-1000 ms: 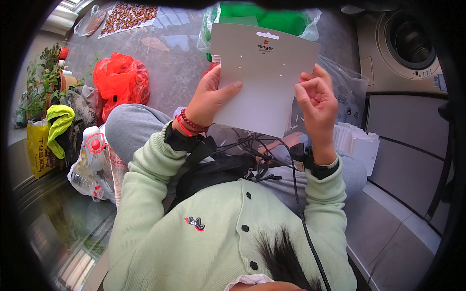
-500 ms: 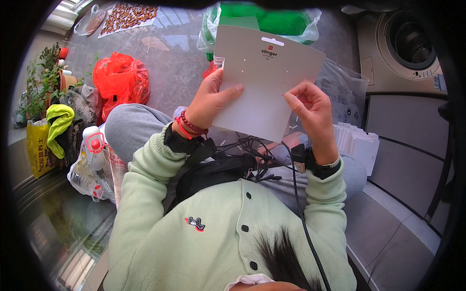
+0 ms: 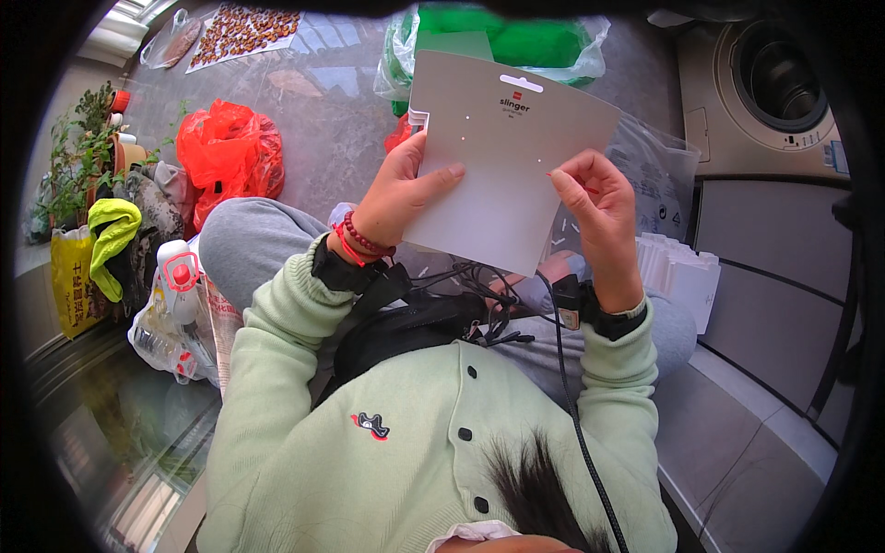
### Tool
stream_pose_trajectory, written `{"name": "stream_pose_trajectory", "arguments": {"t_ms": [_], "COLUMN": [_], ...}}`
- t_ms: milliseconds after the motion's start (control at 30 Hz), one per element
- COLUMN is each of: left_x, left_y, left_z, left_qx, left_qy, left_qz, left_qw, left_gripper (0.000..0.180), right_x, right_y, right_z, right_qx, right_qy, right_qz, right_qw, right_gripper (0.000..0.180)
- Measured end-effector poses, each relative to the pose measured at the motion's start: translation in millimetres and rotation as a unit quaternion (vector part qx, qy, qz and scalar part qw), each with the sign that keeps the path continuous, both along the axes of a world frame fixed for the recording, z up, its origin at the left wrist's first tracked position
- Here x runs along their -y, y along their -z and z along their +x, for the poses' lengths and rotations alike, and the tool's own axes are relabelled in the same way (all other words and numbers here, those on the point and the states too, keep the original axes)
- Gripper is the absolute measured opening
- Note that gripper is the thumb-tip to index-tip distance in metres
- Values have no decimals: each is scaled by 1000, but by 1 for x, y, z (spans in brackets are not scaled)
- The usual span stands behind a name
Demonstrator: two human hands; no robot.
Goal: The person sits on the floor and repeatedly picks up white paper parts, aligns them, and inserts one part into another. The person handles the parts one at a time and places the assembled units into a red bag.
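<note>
- Head view, left side: the left hand (image 3: 401, 189) holds a pale grey card (image 3: 498, 184) by its left edge, thumb flat on the front, the other fingers mostly hidden behind; a beaded red bracelet (image 3: 367, 237) circles that wrist.
- Head view, middle: the card stands in front of the person, above the lap, tilted slightly; it has a hanging slot near its upper edge, a small printed mark below that and a few tiny holes; white folded edges show at its left side, just above the left hand.
- Head view, right side: the right hand (image 3: 597, 184) is narrow, thumb and forefinger pinching a thin red piece (image 3: 590, 190) in front of the card's right edge; whether these fingers touch the card, I cannot tell.
- Head view, near the lap: black cables (image 3: 479, 276) lie tangled below the card; a stack of white pieces (image 3: 678, 276) stands beside the right knee.
- Head view, farther out: a green bag (image 3: 525, 41) lies beyond the card; a red plastic bag (image 3: 230, 152) sits on the floor (image 3: 323, 129) to the left; a washing machine (image 3: 724, 111) stands at upper right.
</note>
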State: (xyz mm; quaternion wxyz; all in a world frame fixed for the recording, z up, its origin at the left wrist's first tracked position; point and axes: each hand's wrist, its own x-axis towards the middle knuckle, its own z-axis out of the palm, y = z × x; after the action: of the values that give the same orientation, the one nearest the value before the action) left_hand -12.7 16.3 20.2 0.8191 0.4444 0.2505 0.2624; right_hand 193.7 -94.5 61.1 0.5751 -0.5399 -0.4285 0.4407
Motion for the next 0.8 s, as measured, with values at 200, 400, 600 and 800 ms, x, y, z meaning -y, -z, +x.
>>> {"name": "stream_pose_trajectory", "arguments": {"t_ms": [200,400,600,800], "left_x": [0,1,5,12], "left_y": [-2,-3,0,-4], "left_z": [0,-1,2,2], "left_qx": [-5,-5,-36,-48], "left_qy": [3,-4,-38,-47], "left_qz": [2,29,146,222], "left_qw": [1000,1000,988,973], "left_gripper": [41,41,37,33], "right_x": [0,-3,-9,-9], "right_y": [1,2,0,0], "right_z": [0,0,-7,-10], "right_qx": [9,62,482,402], "right_qy": [4,29,264,197], "right_qz": [4,35,151,93], "right_qw": [1000,997,822,889], "right_gripper": [13,12,9,10]}}
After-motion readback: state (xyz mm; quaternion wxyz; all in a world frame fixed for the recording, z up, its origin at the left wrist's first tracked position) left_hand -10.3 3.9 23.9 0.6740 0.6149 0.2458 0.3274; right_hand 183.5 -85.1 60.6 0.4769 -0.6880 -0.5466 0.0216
